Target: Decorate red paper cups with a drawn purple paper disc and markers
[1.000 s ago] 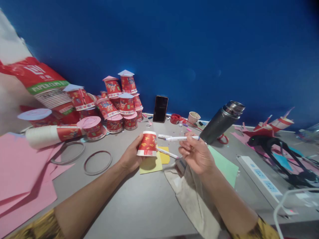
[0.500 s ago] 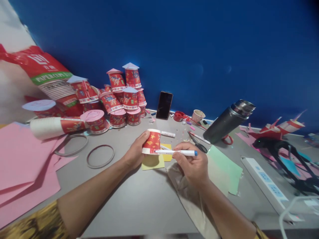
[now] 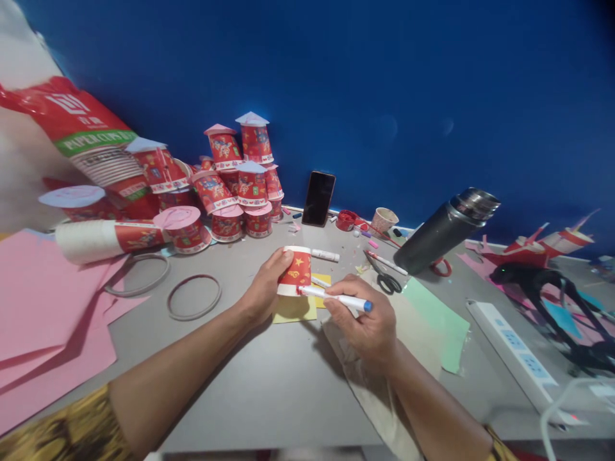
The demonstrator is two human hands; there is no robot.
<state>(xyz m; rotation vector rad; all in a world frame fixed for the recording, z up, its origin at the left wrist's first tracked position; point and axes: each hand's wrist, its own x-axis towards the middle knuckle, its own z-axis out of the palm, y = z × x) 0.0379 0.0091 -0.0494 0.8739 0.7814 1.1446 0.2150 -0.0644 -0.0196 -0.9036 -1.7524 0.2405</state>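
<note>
Gripped from its left side, a red paper cup (image 3: 295, 271) with yellow stars and white bands is held in my left hand (image 3: 267, 285), whose far fingers are hidden behind it. My right hand (image 3: 368, 320) pinches a white marker pen (image 3: 346, 300) with a blue end. The marker's tip meets the white band at the cup's lower edge, where red marks show. Below the cup lie yellow paper notes (image 3: 293, 311). A second white marker (image 3: 325, 255) rests just behind the cup, and black-handled scissors (image 3: 388, 282) lie beyond my right hand.
Decorated cups (image 3: 225, 192) with paper tops are stacked at the back left, near pink paper sheets (image 3: 43, 320) and two rings (image 3: 194, 297). A phone (image 3: 318, 198) leans on the blue wall. At right are a dark flask (image 3: 439, 234), green paper (image 3: 439, 323) and a power strip (image 3: 512, 352).
The marker's blue end has swung down and toward me, with my right hand shifting slightly left. The cup has turned a little in my left hand.
</note>
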